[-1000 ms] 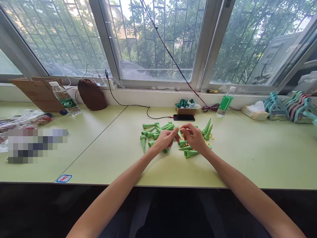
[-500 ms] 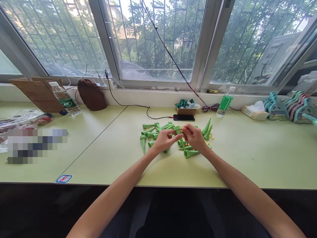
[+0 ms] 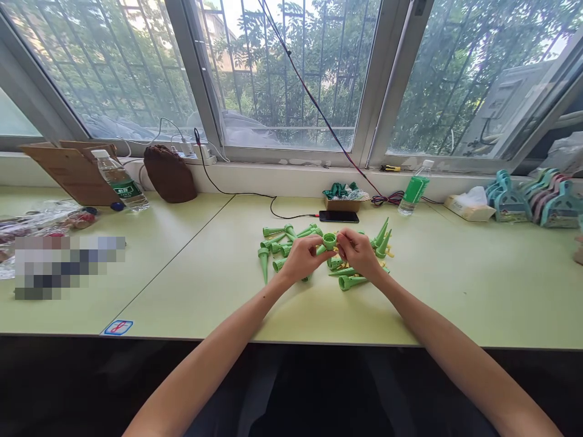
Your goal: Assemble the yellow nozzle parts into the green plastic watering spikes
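A heap of several green plastic cone spikes (image 3: 282,241) lies on the pale green table (image 3: 478,285), with a few small yellow pieces among them. My left hand (image 3: 304,257) is closed round one green spike (image 3: 328,241), whose open round end faces me. My right hand (image 3: 359,252) pinches at that open end with thumb and forefinger; what it pinches is too small to name. Both hands hover just above the middle of the heap.
A black phone (image 3: 338,216) on a cable lies behind the heap beside a small box (image 3: 342,197) of green bits. A green bottle (image 3: 413,189), a tissue pack (image 3: 469,203), teal and pink plastic holders (image 3: 532,200), a water bottle (image 3: 119,181), a brown pouch (image 3: 168,173).
My left hand has turned the held spike so that its open end now faces me, and has lifted it slightly. My right hand has stayed pinched at that end.
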`<action>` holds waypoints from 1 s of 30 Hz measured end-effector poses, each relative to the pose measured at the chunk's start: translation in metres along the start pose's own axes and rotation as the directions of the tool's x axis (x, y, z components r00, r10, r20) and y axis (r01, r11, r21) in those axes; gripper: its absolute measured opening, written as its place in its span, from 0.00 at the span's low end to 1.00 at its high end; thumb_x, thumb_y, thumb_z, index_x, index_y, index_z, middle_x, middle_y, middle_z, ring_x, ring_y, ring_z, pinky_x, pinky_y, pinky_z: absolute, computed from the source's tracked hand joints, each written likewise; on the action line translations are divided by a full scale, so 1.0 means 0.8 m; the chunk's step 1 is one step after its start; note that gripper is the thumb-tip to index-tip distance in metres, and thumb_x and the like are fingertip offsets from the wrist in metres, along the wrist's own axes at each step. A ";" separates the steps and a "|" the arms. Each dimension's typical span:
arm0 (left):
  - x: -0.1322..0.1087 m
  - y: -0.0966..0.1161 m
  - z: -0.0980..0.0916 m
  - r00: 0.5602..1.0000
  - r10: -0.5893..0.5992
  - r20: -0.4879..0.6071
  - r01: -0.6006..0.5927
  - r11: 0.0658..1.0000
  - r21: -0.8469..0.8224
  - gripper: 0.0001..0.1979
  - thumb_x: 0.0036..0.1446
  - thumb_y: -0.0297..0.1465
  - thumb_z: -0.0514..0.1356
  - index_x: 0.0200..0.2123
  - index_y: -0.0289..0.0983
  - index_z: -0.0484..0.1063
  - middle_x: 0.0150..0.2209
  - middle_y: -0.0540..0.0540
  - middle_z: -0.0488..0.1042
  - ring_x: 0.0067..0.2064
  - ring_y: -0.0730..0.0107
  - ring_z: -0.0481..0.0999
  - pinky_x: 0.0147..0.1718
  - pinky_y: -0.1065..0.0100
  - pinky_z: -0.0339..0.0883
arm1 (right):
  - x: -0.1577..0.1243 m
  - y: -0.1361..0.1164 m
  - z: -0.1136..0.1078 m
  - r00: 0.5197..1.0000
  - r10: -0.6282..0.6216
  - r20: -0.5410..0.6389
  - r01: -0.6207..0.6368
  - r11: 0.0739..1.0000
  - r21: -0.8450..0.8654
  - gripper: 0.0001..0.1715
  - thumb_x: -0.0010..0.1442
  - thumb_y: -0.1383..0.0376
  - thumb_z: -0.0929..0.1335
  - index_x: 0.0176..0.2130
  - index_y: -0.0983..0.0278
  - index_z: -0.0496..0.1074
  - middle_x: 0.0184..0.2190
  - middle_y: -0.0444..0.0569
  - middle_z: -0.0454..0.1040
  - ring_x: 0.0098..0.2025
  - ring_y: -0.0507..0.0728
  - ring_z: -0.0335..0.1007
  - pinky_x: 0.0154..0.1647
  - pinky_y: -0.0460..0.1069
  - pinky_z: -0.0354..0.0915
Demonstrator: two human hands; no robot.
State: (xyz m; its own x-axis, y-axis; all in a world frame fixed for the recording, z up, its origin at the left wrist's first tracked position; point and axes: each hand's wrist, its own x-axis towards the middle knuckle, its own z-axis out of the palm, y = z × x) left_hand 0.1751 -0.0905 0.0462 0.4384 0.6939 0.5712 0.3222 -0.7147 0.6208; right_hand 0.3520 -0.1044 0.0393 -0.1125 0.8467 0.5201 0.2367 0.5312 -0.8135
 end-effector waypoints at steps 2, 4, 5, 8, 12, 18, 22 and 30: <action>0.000 -0.001 0.000 1.000 0.020 0.002 -0.020 1.000 0.003 0.17 0.57 0.43 0.61 0.24 0.36 0.69 0.24 0.51 0.63 0.25 0.76 0.57 0.24 0.71 0.51 | 0.000 -0.001 0.000 1.000 0.010 0.006 -0.010 1.000 0.024 0.24 0.64 0.47 0.63 0.27 0.61 0.60 0.16 0.38 0.57 0.16 0.49 0.53 0.17 0.45 0.53; 0.000 -0.002 0.001 0.999 0.040 0.002 -0.040 0.999 0.004 0.17 0.58 0.42 0.60 0.25 0.36 0.70 0.25 0.51 0.64 0.25 0.76 0.57 0.24 0.72 0.52 | 0.001 -0.002 0.001 1.000 0.016 0.013 -0.016 0.999 0.033 0.24 0.63 0.46 0.63 0.26 0.60 0.60 0.16 0.38 0.57 0.16 0.49 0.53 0.16 0.46 0.53; 0.000 -0.002 0.001 0.999 0.049 0.001 -0.049 0.999 0.000 0.16 0.59 0.42 0.60 0.26 0.36 0.71 0.26 0.50 0.65 0.25 0.76 0.58 0.24 0.72 0.53 | 0.001 -0.002 0.001 1.000 0.016 0.015 -0.017 0.999 0.034 0.24 0.64 0.47 0.63 0.26 0.60 0.59 0.16 0.38 0.56 0.16 0.49 0.53 0.16 0.46 0.53; 0.000 -0.003 0.003 0.998 0.055 -0.020 -0.055 0.998 -0.007 0.14 0.59 0.40 0.60 0.27 0.36 0.72 0.31 0.48 0.69 0.25 0.78 0.58 0.24 0.72 0.54 | 0.001 -0.002 0.002 1.000 0.011 0.018 -0.012 1.000 0.026 0.24 0.64 0.48 0.62 0.26 0.61 0.59 0.16 0.39 0.57 0.16 0.49 0.53 0.17 0.46 0.53; 0.002 -0.006 0.004 0.995 -0.016 -0.097 0.019 0.999 0.025 0.07 0.55 0.35 0.63 0.34 0.37 0.73 0.33 0.49 0.70 0.24 0.79 0.60 0.24 0.73 0.56 | -0.001 0.001 0.006 1.000 -0.005 -0.001 0.005 0.999 -0.037 0.21 0.66 0.50 0.62 0.29 0.61 0.62 0.18 0.39 0.59 0.18 0.49 0.56 0.19 0.45 0.55; 0.004 -0.009 0.000 0.967 -0.222 -0.129 0.218 0.975 -0.043 0.11 0.52 0.36 0.63 0.28 0.35 0.69 0.28 0.50 0.70 0.23 0.79 0.61 0.22 0.75 0.53 | -0.004 0.000 0.010 1.000 -0.031 0.007 0.031 0.998 -0.056 0.18 0.68 0.51 0.60 0.33 0.61 0.64 0.20 0.40 0.61 0.20 0.49 0.56 0.21 0.45 0.56; 0.005 -0.003 0.000 0.936 -0.352 0.032 0.350 0.911 -0.220 0.16 0.53 0.41 0.62 0.25 0.34 0.69 0.18 0.53 0.64 0.18 0.81 0.57 0.18 0.75 0.49 | -0.004 0.001 0.009 0.999 -0.030 -0.011 0.030 1.000 -0.003 0.19 0.66 0.50 0.61 0.34 0.61 0.66 0.20 0.39 0.60 0.18 0.48 0.55 0.19 0.45 0.55; 0.008 -0.001 -0.002 0.852 -0.486 0.196 0.499 0.638 -0.587 0.18 0.58 0.46 0.57 0.27 0.37 0.63 0.16 0.53 0.63 0.16 0.76 0.62 0.13 0.74 0.51 | -0.002 0.005 0.007 1.000 -0.024 -0.015 0.024 0.999 0.022 0.18 0.64 0.50 0.65 0.36 0.62 0.69 0.21 0.40 0.61 0.18 0.48 0.57 0.19 0.44 0.55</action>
State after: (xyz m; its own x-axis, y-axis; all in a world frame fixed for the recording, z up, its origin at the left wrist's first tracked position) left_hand 0.1763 -0.0853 0.0505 0.3818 0.9208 0.0795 -0.0684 -0.0576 0.9960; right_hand 0.3473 -0.1034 0.0336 -0.1040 0.8332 0.5430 0.2125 0.5520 -0.8063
